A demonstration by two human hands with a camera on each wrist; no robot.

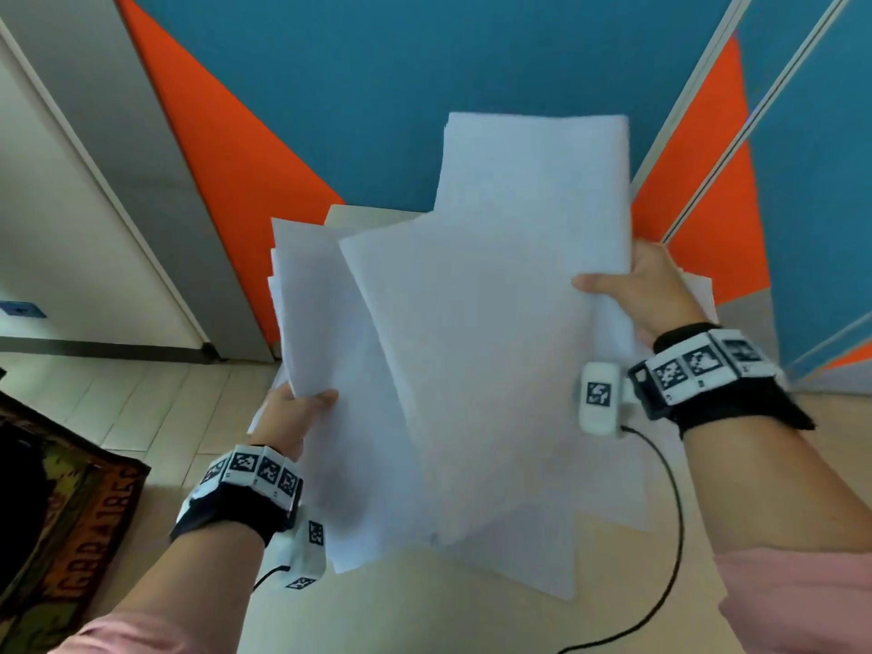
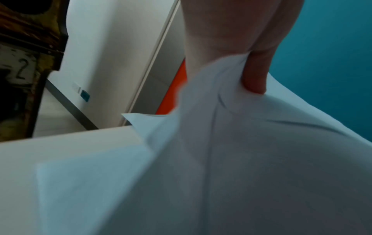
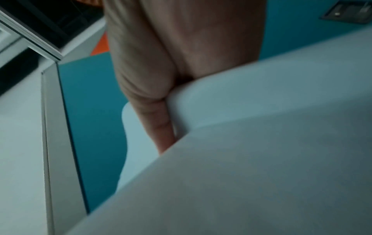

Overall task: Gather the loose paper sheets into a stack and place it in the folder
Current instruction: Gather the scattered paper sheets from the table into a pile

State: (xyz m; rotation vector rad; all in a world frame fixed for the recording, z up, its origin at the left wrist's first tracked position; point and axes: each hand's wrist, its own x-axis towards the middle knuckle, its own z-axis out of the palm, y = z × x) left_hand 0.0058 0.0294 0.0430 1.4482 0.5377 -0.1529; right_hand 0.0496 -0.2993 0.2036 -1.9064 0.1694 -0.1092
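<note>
Already lifted, the paper sheets (image 1: 472,346) hang fanned between both hands.
Left hand (image 1: 290,417) pinches their near-left edge, right hand (image 1: 646,287) grips the far-right; long axes splay apart above the counter (image 1: 424,616).

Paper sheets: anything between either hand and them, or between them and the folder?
Nothing between hands and paper: the left hand and right hand already pinch the fanned, unaligned paper sheets. No folder can be made out in any view, so that path cannot be judged.
</note>
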